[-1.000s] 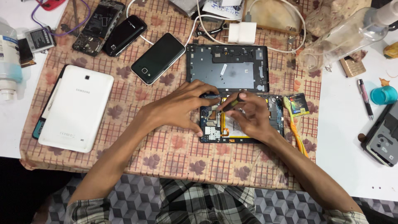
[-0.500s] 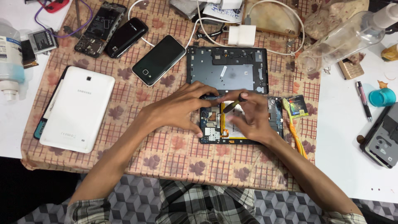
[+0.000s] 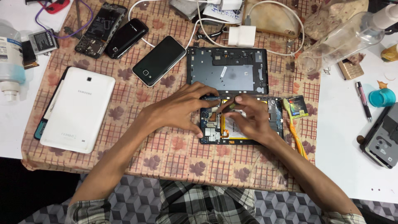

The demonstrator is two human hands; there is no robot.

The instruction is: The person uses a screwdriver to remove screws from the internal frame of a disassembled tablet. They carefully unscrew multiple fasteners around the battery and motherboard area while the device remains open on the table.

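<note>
An opened tablet [image 3: 274, 118] with its circuit board and yellow-edged battery exposed lies on a patterned cloth [image 3: 174, 157]. My left hand [image 3: 180, 111] grips its left end, fingertips on the top edge and thumb at the lower left corner. My right hand [image 3: 251, 120] lies over the battery, thumb and forefinger pinched on a small dark piece near the tablet's top edge; what the piece is I cannot tell. The grey back cover [image 3: 227, 72] lies just beyond the tablet, inner side up.
A white tablet [image 3: 76, 110] lies at the left. Behind are a black phone [image 3: 159, 60], two more phones [image 3: 112, 31], a white charger [image 3: 241, 36] with cable and a clear bottle [image 3: 344, 37]. A yellow-handled brush [image 3: 297, 137], a pen [image 3: 364, 99] and a dark device [image 3: 383, 137] lie right.
My right thumb and forefinger have shifted slightly left toward the tablet's top edge. My left fingertips have stretched further along that edge. The tablet has stayed put.
</note>
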